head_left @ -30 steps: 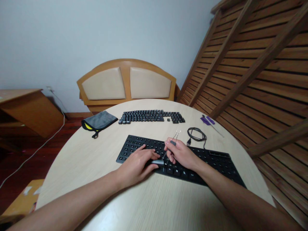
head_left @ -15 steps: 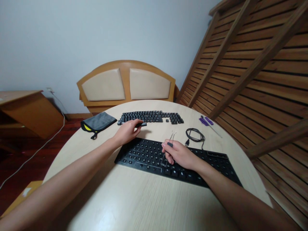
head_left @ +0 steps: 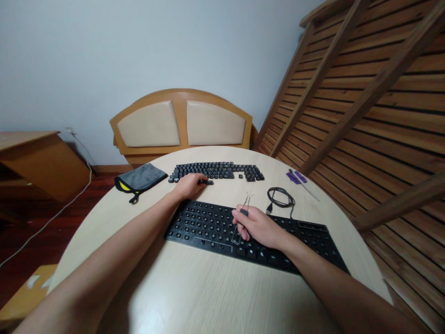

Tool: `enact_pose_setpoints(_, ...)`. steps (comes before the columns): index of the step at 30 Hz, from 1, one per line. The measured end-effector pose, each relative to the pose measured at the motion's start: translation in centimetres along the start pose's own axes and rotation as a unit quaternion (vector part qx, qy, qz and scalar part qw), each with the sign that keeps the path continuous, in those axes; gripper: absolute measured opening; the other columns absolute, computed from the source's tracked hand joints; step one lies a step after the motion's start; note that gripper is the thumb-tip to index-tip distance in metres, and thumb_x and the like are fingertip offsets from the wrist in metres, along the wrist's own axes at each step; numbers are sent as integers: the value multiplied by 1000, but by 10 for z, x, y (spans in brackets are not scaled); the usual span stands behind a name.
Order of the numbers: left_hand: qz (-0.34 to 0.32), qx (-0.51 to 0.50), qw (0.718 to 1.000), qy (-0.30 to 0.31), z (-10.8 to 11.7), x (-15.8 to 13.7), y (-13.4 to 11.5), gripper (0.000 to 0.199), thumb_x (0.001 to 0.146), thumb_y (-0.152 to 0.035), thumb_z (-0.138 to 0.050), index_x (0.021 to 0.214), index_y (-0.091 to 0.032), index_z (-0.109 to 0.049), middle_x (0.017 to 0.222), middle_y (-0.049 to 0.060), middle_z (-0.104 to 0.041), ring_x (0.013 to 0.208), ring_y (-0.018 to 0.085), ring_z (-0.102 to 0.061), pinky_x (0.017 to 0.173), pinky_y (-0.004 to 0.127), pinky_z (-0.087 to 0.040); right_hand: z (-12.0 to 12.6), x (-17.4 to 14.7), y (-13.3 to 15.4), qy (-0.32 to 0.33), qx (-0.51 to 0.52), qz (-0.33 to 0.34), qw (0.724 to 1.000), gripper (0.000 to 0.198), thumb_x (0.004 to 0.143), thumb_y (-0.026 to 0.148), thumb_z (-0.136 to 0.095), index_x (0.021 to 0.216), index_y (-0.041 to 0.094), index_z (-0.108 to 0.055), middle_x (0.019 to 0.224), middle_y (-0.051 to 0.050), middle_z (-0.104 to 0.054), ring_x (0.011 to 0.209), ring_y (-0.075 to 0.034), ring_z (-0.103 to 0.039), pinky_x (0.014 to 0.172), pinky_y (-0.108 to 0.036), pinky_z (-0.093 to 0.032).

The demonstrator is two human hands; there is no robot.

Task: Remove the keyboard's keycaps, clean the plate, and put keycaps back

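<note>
My left hand (head_left: 189, 185) is closed around a long black spacebar keycap (head_left: 208, 182), low over the table just in front of the laid-out keycaps. Part of the keycap is hidden by the fingers. In my right hand (head_left: 255, 220) is a wire keycap puller (head_left: 244, 212), its two thin prongs pointing away and its wire loop towards me. That hand is over the black keyboard (head_left: 198, 222), whose left part shows bare switches. A few keycaps (head_left: 251, 253) are still on its front row. Rows of removed black keycaps (head_left: 205, 169) lie at the back.
A coiled black USB cable (head_left: 281, 197) lies behind the keyboard. A grey cloth with yellow lining (head_left: 142, 180) is at the table's left edge. Purple pieces (head_left: 295, 176) and a thin rod (head_left: 309, 191) sit at the right. A slatted wooden frame (head_left: 375, 116) leans close by.
My left hand has lowered towards the table with the spacebar keycap, moving slightly right. My right hand stays over the keyboard with the puller.
</note>
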State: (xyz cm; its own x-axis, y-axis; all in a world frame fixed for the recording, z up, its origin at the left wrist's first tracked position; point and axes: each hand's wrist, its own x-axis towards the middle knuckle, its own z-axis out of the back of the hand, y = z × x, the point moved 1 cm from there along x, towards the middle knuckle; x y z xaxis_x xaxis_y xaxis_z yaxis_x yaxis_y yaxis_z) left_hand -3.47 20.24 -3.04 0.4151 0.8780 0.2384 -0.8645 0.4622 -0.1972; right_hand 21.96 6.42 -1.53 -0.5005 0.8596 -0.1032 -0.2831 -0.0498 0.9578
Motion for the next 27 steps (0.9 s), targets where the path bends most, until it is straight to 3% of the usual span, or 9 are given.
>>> enact_pose_setpoints(8,-1,16,1000,-3,14,-9,10,27,85,-35,-65,110,-25,-70,109,2,-75,99,25,-69,82,30,-52,0,0,0,-3,-4,-3,1000,39,96,55,-47,79,21,-51,50,5,-54,45,-11,-51,46,-22,-39)
enact_pose_setpoints(13,-30,37,999,-14,25,-18,21,24,83,-35,-65,102,-22,-73,105,6,-73,101,27,-64,89,35,-50,0,0,-1,1,-9,4,1000,38,97,55,-46,79,21,-51,50,5,-55,45,-11,-52,47,-22,-40)
enact_pose_setpoints(21,-37,59,995,-69,12,-15,29,20,85,-31,-64,98,-21,-75,104,10,-72,109,32,-56,96,46,-44,0,0,1,2,-4,0,1000,37,98,52,-46,78,21,-50,49,5,-54,44,-10,-51,46,-21,-40)
enact_pose_setpoints(27,-35,60,994,-88,8,-11,36,20,85,-30,-64,99,-21,-76,102,10,-72,107,33,-55,94,46,-45,0,1,-1,3,-3,-4,1000,36,97,51,-47,79,20,-51,50,5,-56,44,-10,-51,46,-21,-40)
